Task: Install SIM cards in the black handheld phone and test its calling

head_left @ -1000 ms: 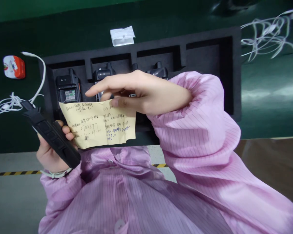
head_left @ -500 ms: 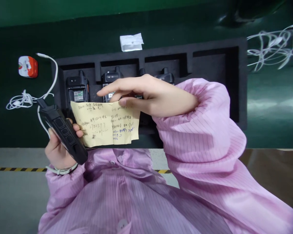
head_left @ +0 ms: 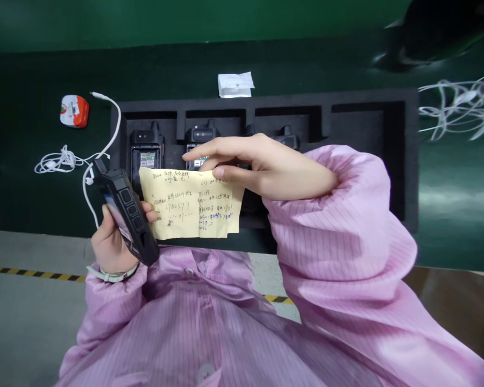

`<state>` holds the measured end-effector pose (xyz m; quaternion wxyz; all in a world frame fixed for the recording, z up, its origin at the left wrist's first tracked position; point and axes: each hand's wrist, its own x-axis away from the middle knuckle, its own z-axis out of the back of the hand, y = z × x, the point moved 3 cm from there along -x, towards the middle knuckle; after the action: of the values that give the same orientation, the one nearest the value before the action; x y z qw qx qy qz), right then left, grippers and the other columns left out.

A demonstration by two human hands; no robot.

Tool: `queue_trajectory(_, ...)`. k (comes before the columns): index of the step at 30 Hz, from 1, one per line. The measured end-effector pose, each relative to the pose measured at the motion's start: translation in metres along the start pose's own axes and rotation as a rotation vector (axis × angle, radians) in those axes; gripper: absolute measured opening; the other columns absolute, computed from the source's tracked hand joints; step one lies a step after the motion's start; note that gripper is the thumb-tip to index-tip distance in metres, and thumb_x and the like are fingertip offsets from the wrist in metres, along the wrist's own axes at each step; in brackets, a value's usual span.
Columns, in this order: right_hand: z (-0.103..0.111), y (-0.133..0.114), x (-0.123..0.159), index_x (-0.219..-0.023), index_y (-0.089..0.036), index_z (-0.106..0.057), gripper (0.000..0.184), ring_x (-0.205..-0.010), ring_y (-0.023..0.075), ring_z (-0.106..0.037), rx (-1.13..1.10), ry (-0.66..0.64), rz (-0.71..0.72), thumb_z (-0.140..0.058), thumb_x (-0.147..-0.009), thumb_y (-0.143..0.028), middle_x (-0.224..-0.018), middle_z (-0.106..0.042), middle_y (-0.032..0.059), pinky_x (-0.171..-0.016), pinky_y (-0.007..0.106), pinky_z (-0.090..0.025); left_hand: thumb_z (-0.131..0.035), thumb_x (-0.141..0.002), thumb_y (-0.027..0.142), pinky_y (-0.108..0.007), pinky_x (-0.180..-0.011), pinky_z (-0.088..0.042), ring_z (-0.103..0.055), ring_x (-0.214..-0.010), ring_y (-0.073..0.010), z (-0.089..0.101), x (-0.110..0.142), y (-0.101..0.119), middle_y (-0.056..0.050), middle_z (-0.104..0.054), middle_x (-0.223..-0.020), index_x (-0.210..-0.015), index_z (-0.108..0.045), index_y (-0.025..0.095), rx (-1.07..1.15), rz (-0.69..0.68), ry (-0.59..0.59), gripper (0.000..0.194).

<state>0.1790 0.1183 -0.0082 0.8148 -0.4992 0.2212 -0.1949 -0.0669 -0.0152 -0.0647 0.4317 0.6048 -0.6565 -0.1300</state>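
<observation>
My left hand (head_left: 113,242) grips a black handheld device (head_left: 127,212) with side buttons, tilted, a white cable (head_left: 105,134) running from its top end. My right hand (head_left: 262,166) pinches the top edge of a yellow handwritten note (head_left: 191,204) between thumb and fingers, index finger stretched left. The note hangs in front of a black foam tray (head_left: 399,161) that holds black handsets in its slots; one handset (head_left: 146,148) shows its open back, another (head_left: 201,137) sits beside it. Pink striped sleeves cover both my arms.
The tray lies on a dark green table (head_left: 44,70). A red and white small box (head_left: 75,110) and a coil of white cable (head_left: 60,161) lie at left, a small clear bag (head_left: 234,85) behind the tray, tangled white cables (head_left: 460,105) at right. Yellow-black floor tape (head_left: 32,274) runs below.
The whole scene has shifted right and down in view. My left hand has tilted the device more upright and closer to the note. The right hand keeps its pinch on the note.
</observation>
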Motion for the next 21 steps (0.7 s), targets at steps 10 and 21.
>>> queue_trajectory(10,-0.0007,-0.0019,0.0006,-0.136,-0.015,-0.062,0.037,-0.08,0.0098,-0.061,-0.084,0.001,-0.037,-0.049,-0.101,-0.014,-0.096,-0.071,0.0021,-0.071,0.022,-0.051,-0.048,-0.102,0.053,-0.023,-0.058,-0.064,-0.081,-0.078,-0.0209,-0.0001,0.0,0.0009,-0.009,-0.084,-0.094,-0.103,-0.078,0.021,-0.024,-0.018,0.026,0.043)
queue_trajectory(21,0.0001,-0.0032,0.0015,-0.137,-0.013,-0.061,0.041,-0.082,0.0102,-0.062,-0.105,0.005,-0.034,-0.048,-0.099,-0.011,-0.093,-0.068,0.0008,-0.075,0.022,-0.053,-0.054,-0.1,0.052,-0.022,-0.06,-0.065,-0.082,-0.076,-0.0198,-0.0038,-0.0008,0.0013,-0.008,-0.084,-0.093,-0.102,-0.08,0.021,-0.031,-0.034,0.001,0.04)
